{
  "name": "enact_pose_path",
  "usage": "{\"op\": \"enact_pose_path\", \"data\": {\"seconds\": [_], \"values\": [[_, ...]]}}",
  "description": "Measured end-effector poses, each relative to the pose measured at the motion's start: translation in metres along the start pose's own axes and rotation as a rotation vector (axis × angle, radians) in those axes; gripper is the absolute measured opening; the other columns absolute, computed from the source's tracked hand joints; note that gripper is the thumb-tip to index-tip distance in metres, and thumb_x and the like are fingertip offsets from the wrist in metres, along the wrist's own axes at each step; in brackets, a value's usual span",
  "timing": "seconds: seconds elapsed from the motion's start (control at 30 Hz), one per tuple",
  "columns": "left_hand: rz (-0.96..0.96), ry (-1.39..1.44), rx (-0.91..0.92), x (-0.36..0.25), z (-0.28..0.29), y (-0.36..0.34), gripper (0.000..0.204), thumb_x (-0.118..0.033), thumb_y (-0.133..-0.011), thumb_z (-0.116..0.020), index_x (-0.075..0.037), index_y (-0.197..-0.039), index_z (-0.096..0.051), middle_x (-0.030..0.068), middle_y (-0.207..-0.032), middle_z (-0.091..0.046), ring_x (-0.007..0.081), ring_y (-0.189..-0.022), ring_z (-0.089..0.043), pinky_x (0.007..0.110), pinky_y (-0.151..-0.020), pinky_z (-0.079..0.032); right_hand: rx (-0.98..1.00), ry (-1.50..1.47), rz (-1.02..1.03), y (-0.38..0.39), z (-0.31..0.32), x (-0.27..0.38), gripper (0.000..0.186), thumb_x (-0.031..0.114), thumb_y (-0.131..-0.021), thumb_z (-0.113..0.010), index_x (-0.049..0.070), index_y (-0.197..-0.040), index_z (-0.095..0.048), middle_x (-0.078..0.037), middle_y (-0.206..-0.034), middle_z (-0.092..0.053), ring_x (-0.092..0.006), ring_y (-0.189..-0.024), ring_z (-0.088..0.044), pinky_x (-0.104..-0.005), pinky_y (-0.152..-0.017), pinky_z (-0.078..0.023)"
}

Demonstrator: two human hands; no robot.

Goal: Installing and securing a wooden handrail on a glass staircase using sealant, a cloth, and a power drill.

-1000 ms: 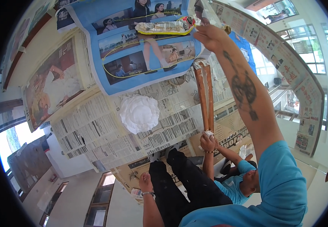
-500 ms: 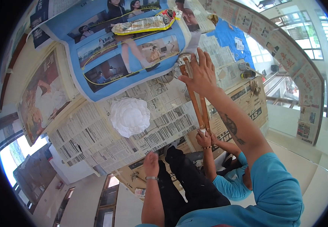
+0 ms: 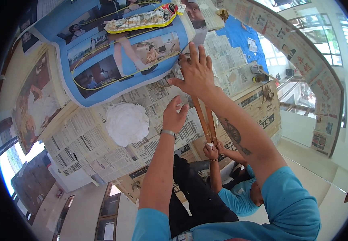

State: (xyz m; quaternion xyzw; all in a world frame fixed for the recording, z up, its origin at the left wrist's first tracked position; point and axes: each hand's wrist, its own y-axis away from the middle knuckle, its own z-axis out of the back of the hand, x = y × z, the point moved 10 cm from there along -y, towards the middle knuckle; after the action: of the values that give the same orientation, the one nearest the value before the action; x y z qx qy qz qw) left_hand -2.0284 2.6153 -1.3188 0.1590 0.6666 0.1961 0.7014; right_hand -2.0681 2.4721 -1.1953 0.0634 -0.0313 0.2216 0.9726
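Note:
My right hand [image 3: 197, 74] reaches far forward with its fingers spread, over the far end of a pair of narrow brown wooden strips [image 3: 203, 120]. The palm hides that end, so whether I touch it cannot be made out. My left hand [image 3: 175, 114] is raised just left of the strips, fingers apart and slightly bent, with nothing in it. A co-worker's hands [image 3: 212, 150] grip the strips' near end, where something white shows. Left of my left hand, a round, crumpled white cloth-like bundle [image 3: 126, 124] lies on newspaper.
Newspaper [image 3: 81, 148] covers the work surface. A blue printed poster [image 3: 97, 68] carries a long yellow-edged packet [image 3: 142, 22]. Flattened cardboard [image 3: 262, 108], a blue sheet [image 3: 238, 40] and a small can [image 3: 257, 69] are to the right. The co-worker [image 3: 242, 197] is low, to my right.
My left hand has come up and forward from near my legs to beside the strips. My right hand stays over their far end. The whole view has shifted slightly.

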Motion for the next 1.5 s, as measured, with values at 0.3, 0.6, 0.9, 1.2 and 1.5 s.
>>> {"op": "enact_pose_path", "data": {"seconds": [0.3, 0.6, 0.9, 1.2, 1.5], "values": [[-0.104, -0.047, 0.176, -0.012, -0.043, -0.061, 0.046, -0.031, -0.090, -0.063, -0.001, -0.122, -0.049, 0.0180, -0.114, -0.063, 0.0348, -0.103, -0.063, 0.041, -0.089, -0.049, 0.024, 0.008, 0.227, 0.006, 0.000, -0.013, 0.067, 0.059, -0.079, -0.063, 0.013, -0.127, -0.060, -0.022, -0.150, -0.025, -0.0502, -0.135, -0.024, -0.0609, -0.105, -0.027], [-0.099, -0.012, 0.128, -0.026, -0.045, -0.065, 0.041, -0.032, -0.092, -0.062, 0.002, -0.112, -0.054, 0.0165, -0.099, -0.068, 0.0279, -0.092, -0.066, 0.035, -0.083, -0.049, 0.075, 0.207, 0.123, -0.023, -0.004, -0.031, 0.082, 0.072, -0.079, -0.053, 0.005, -0.127, -0.059, -0.022, -0.148, -0.030, -0.0468, -0.136, -0.027, -0.0604, -0.104, -0.028], [-0.089, -0.069, 0.166, -0.014, -0.040, -0.066, 0.037, -0.032, -0.091, -0.063, 0.000, -0.109, -0.058, 0.0169, -0.100, -0.068, 0.0299, -0.092, -0.066, 0.037, -0.081, -0.049, 0.071, 0.010, 0.281, -0.006, -0.001, -0.013, 0.075, 0.069, -0.075, -0.061, 0.012, -0.124, -0.063, -0.024, -0.148, -0.031, -0.0473, -0.133, -0.032, -0.0582, -0.105, -0.031], [-0.130, -0.005, 0.160, -0.009, -0.044, -0.075, 0.038, -0.033, -0.091, -0.063, 0.002, -0.104, -0.060, 0.0171, -0.097, -0.068, 0.0296, -0.088, -0.066, 0.037, -0.079, -0.050, 0.059, 0.100, 0.356, -0.001, 0.015, -0.014, 0.062, 0.056, -0.075, -0.068, 0.021, -0.126, -0.062, -0.017, -0.146, -0.036, -0.0419, -0.131, -0.035, -0.0562, -0.100, -0.036], [-0.087, -0.052, 0.178, -0.028, -0.044, -0.074, 0.046, -0.038, -0.089, -0.064, 0.000, -0.114, -0.058, 0.0179, -0.097, -0.069, 0.0326, -0.090, -0.067, 0.038, -0.079, -0.050, 0.159, 0.319, 0.307, -0.036, 0.001, -0.040, 0.066, 0.069, -0.082, -0.050, 0.023, -0.127, -0.062, -0.012, -0.147, -0.038, -0.0378, -0.135, -0.033, -0.0523, -0.099, -0.036]]}}
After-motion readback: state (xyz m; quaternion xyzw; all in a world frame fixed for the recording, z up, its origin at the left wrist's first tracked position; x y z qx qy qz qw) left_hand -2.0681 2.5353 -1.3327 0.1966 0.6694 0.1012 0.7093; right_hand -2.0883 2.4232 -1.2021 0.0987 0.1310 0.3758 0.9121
